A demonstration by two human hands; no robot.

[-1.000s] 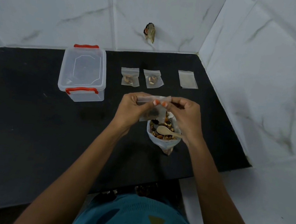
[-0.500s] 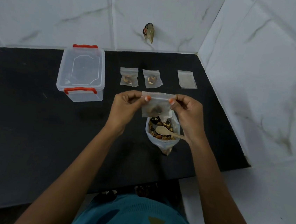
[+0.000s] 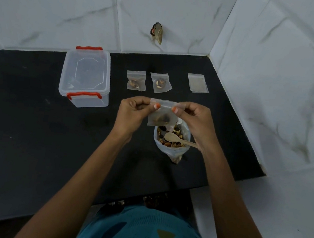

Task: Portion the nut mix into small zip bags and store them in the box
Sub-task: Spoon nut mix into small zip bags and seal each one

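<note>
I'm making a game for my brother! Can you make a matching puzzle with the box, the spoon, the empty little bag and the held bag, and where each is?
Things: A box; B wooden spoon; C empty zip bag; D held zip bag.
Places: 1 in the big nut bag; 2 leftmost, lid on; 3 pinched by left hand and right hand; 4 rightmost, near the wall.
Pairs: A-2, B-1, C-4, D-3.

The left hand (image 3: 131,112) and right hand (image 3: 193,118) pinch the top edge of a small zip bag (image 3: 162,117) of nuts, with the open nut mix bag (image 3: 168,151) and wooden spoon (image 3: 170,136) at its five o'clock and the lidded box (image 3: 86,76) at ten.
</note>
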